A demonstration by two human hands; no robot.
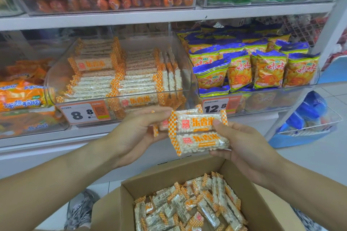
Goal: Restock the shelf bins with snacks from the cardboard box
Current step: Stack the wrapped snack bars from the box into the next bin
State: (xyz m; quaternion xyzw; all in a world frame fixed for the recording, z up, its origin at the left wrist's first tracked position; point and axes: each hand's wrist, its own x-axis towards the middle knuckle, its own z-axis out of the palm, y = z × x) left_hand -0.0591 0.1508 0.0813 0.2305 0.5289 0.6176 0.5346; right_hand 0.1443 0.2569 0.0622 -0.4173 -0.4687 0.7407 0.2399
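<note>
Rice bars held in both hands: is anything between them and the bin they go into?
Nothing visible blocks the way. The rice bars, held by the left hand and right hand, sit just in front of the clear bin. Its top is open, though already fairly full of the same bars; its front wall must be cleared.

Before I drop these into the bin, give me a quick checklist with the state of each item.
1. Grip: left hand and right hand both hold the rice bars by their ends. Ok.
2. Match: the bars' orange print matches the packs in the middle bin. Ok.
3. Room: that bin has open space at its front left. Ok.
4. Path: nothing stands between the hands and the bin's open top. Ok.
5. Count in hand: two show in front, more sit behind. Cannot tell.
6. Stock left: the box holds many more. Ok.
</note>
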